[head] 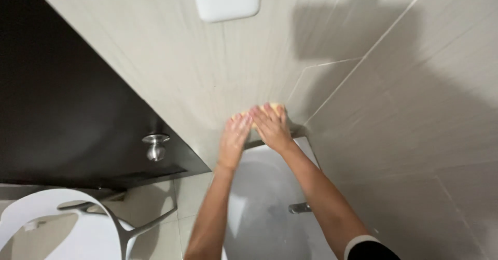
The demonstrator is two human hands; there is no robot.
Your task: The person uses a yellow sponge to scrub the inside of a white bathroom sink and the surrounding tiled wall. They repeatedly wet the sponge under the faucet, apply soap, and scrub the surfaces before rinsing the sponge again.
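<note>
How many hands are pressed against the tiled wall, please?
2: the left hand and the right hand, side by side above the sink, over a yellow sponge.

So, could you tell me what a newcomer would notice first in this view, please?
Both bare hands press a yellow sponge against the beige tiled wall, left hand beside right hand, just above a white basin. At left, a dark door carries a round metal knob, and a white plastic chair sits below it.
</note>
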